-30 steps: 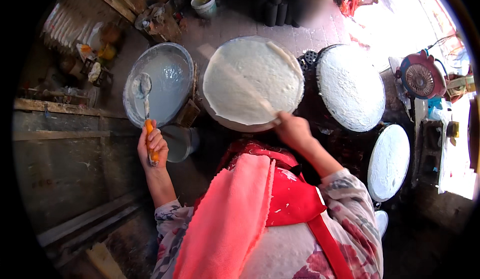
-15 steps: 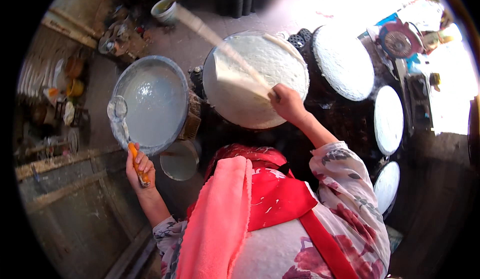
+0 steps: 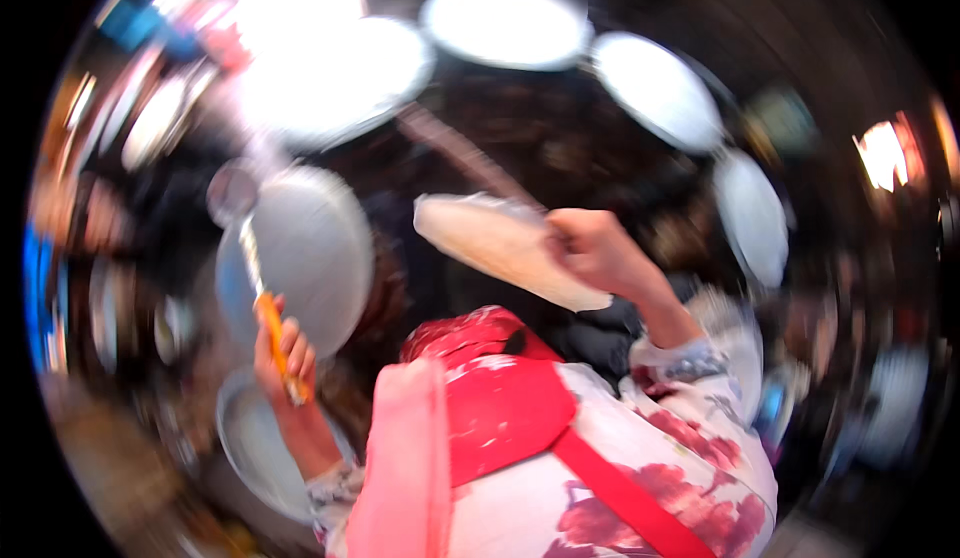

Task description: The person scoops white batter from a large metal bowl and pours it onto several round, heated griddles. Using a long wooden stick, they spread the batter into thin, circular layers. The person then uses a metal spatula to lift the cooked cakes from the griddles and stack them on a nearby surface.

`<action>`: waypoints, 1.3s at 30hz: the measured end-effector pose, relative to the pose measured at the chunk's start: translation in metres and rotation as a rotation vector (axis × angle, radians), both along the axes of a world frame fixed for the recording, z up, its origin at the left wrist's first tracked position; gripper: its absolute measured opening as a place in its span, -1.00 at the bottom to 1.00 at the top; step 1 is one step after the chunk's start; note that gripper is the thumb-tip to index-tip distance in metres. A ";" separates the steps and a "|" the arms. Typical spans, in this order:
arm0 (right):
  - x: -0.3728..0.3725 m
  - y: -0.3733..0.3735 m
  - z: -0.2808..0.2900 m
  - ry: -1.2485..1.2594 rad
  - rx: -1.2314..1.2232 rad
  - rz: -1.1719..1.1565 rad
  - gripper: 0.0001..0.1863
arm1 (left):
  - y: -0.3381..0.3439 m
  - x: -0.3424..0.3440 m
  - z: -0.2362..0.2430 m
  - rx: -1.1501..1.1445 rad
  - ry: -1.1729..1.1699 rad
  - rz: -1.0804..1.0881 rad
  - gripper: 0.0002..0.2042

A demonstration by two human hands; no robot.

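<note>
The right hand (image 3: 605, 258) has its fingers curled around the near end of a long stick (image 3: 465, 148), which slants up and to the left, away from the body. A pale, thin sheet (image 3: 500, 241) hangs in the air at this hand, clear of the pans. It runs from below the middle of the stick to under the knuckles, with its left end higher than its right. Blur hides whether the fingers themselves pinch the sheet.

The left hand (image 3: 283, 356) is closed around the orange handle of a ladle (image 3: 254, 263). The ladle points upward over the left part of a round basin (image 3: 366, 243), and its bowl appears by the basin's upper left rim.

A second round basin (image 3: 228, 428) sits lower down, partly behind the left forearm. Round white pans (image 3: 655, 90) stand in an arc beyond the hands, from the bright upper left to the right. A pink towel (image 3: 405, 458) lies over the red apron (image 3: 510, 418), beside a flowered top (image 3: 640, 458).
</note>
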State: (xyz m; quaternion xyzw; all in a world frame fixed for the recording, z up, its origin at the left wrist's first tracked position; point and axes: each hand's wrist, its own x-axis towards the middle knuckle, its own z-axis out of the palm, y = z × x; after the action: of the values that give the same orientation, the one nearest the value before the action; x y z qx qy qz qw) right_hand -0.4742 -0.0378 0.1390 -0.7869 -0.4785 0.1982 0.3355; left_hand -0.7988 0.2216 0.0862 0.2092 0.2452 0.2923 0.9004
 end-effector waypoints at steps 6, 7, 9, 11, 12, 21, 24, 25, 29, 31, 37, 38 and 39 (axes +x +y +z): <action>0.006 -0.178 -0.050 -0.133 0.080 -0.665 -0.82 | -0.058 0.138 -0.024 -0.111 0.018 -0.588 -0.63; -0.009 -0.213 -0.034 -0.142 0.101 -0.790 -0.80 | -0.075 0.142 -0.008 -0.103 0.077 -0.629 -0.63; -0.029 -0.284 -0.013 -0.115 0.105 -1.130 -0.78 | -0.101 0.177 -0.006 -0.103 0.107 -0.777 -0.63; -0.051 -0.370 -0.033 0.046 0.418 -1.390 -0.76 | -0.126 0.204 -0.017 -0.082 0.115 -0.885 -0.63; -0.067 -0.396 -0.018 0.030 0.609 -1.495 -0.77 | -0.140 0.215 -0.018 -0.084 0.099 -0.946 -0.63; -0.216 -0.578 -0.143 0.214 1.053 -2.305 -0.61 | -0.233 0.258 -0.002 -0.058 0.119 -1.150 -0.65; -0.225 -0.570 -0.188 0.328 0.999 -2.384 -0.72 | -0.242 0.257 0.002 -0.062 0.204 -1.114 -0.65; -0.227 -0.565 -0.192 0.340 1.013 -2.401 -0.75 | -0.243 0.257 0.001 -0.057 0.212 -1.115 -0.65; -0.248 -0.572 -0.209 0.332 0.818 -2.534 -0.75 | -0.239 0.256 -0.004 -0.104 0.229 -1.114 -0.64; -0.241 -0.576 -0.202 0.049 -0.089 -2.572 -0.56 | -0.228 0.241 -0.004 -0.161 0.200 -1.061 -0.63; -0.121 -0.475 -0.156 -0.366 -0.122 -2.039 -0.66 | -0.197 0.198 -0.001 -0.245 0.087 -0.833 -0.60; -0.086 -0.440 -0.156 -0.294 -0.043 -1.834 -0.68 | -0.190 0.185 -0.002 -0.210 0.100 -0.792 -0.59; -0.056 -0.398 -0.154 -0.196 -0.003 -1.575 -0.71 | -0.186 0.171 0.001 -0.209 0.048 -0.743 -0.60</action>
State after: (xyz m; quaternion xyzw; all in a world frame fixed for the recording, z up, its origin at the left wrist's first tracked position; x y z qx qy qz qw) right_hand -0.5302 -0.4359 -0.0154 -0.9082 0.1918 -0.1670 0.3325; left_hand -0.6277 0.0359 0.0868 0.1977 0.2022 -0.0856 0.9553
